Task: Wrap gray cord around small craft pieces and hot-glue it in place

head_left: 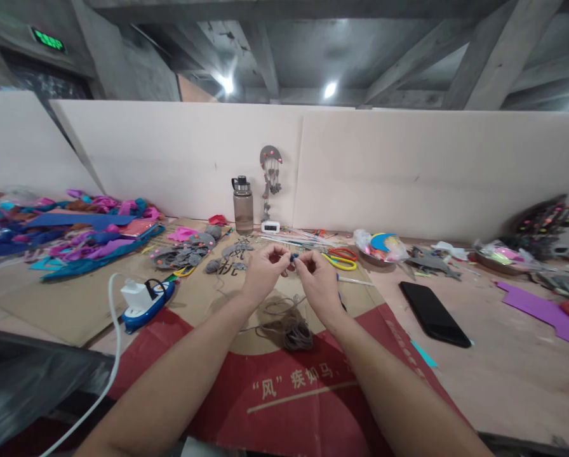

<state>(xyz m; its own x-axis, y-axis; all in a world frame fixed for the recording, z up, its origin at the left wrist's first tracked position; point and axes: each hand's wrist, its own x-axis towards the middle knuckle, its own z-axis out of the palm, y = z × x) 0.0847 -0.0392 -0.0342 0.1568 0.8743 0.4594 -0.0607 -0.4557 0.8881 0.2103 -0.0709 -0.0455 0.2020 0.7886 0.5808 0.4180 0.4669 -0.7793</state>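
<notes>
The left hand [270, 270] and the right hand [317, 278] are meeting above the tabletop [503, 387], fingers curled, and their fingertips are pinching a small dark-blue piece [293, 257] between them. This piece is seeming to be in the middle of handwork; whether it is already being fastened or shaped, I cannot tell. At six o'clock from it, a loose bundle of grey-brown yarn [298, 334] is lying over a red and tan printed sheet [308, 406], so much yarn is apparently remaining unused. At three o'clock, yellow-handled scissors [340, 261] are resting just beside the right hand, and at four o'clock a black phone [434, 313] is lying farther out. At nine o'clock, grey cut pieces [182, 255] are waiting in a loose pile, seemingly not joined yet. Toward eleven o'clock, a grey crescent ornament [271, 154] with pink dots is hanging on the white panel [384, 165], looking already assembled.
</notes>
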